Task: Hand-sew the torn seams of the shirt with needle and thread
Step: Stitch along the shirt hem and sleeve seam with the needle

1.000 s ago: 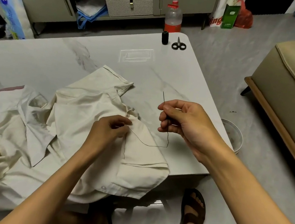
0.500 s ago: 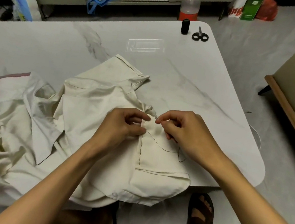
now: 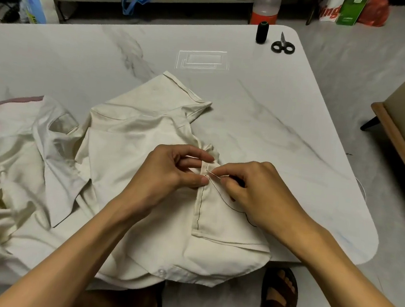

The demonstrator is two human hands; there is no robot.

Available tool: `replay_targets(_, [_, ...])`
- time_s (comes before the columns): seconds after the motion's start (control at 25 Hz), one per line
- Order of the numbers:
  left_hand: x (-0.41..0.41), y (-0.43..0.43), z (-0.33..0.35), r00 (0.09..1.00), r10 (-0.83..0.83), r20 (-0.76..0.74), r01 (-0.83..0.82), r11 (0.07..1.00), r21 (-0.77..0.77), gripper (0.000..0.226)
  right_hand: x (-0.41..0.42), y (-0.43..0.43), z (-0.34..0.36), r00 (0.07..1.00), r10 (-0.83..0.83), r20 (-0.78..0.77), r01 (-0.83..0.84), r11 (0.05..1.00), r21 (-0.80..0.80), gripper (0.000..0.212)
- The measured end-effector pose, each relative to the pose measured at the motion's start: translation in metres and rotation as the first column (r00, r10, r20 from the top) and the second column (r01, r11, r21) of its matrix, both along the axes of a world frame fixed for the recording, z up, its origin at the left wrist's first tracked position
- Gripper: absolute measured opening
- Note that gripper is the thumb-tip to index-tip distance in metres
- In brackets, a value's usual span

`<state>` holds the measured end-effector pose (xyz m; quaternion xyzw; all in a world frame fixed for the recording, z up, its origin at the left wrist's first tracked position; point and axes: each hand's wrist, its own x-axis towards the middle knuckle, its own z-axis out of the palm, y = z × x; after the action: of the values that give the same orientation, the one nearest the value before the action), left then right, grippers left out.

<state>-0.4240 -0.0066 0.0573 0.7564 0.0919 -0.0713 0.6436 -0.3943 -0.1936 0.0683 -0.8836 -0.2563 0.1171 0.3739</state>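
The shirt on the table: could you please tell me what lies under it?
The marble table lies under the shirt, and a mauve-edged white piece pokes out at its far left. Whatever else is beneath the fabric is covered.

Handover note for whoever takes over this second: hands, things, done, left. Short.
Left hand pinches the seam fold of the shirt, which lies on the table.
Right hand has its grip on the needle, tip at the seam; thread loops under that hand.
Spool and scissors: table's far right corner.
Done: dark stitch line from hem up to the left thumb.
Left: the stretch above, then knot and cut.
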Motion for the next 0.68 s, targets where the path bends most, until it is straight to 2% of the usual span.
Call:
replay_targets(0.32, [0.0003,-0.0013,0.0015,1.0,-0.02,-0.001,0.02,1.0,-0.002,0.034,0.0007,-0.0006,-0.0032,1.0,-0.001,0.005,0.001,1.0,0.013,0.026])
replay_targets(0.68, [0.0014,-0.0007,0.001,1.0,-0.005,-0.015,0.005,1.0,0.001,0.037,0.0051,-0.0011,-0.0094,0.998,-0.034,-0.059,0.037,0.998,0.048,0.025])
